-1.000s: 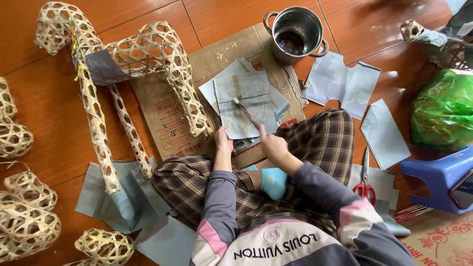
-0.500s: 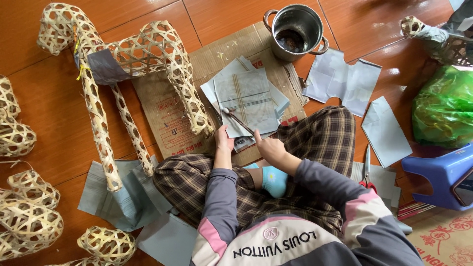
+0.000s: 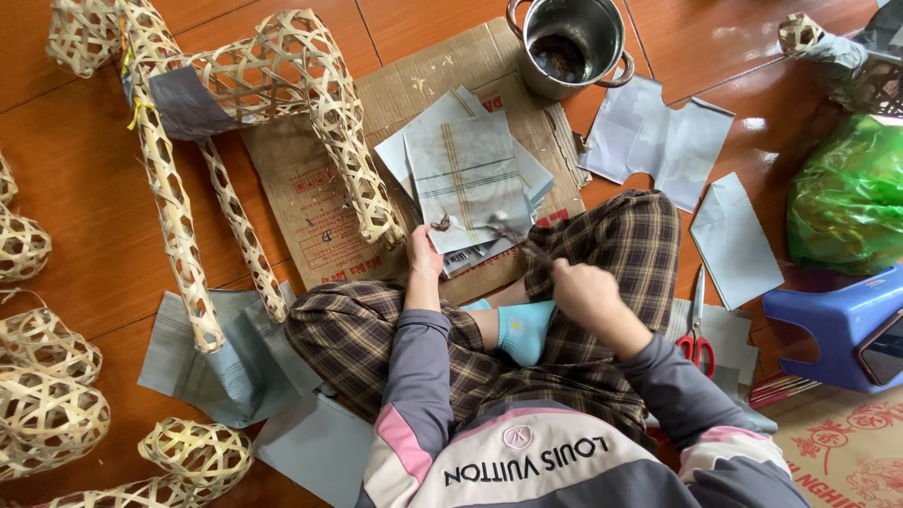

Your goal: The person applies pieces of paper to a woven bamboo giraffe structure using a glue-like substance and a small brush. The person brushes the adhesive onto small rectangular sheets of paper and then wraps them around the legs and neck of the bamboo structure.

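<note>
Cardboard (image 3: 310, 202), grey paper sheets (image 3: 467, 179), brush (image 3: 513, 235)

Soft daylight, perhaps slight motion blur

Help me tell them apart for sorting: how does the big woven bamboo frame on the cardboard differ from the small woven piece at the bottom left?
The big woven bamboo frame is long-legged, animal-shaped and partly covered with grey paper; the small woven piece is a short, rounded, bare basket shape. The frame lies partly on the cardboard; the small piece lies on the wooden floor. Both share open bamboo weave.
</note>
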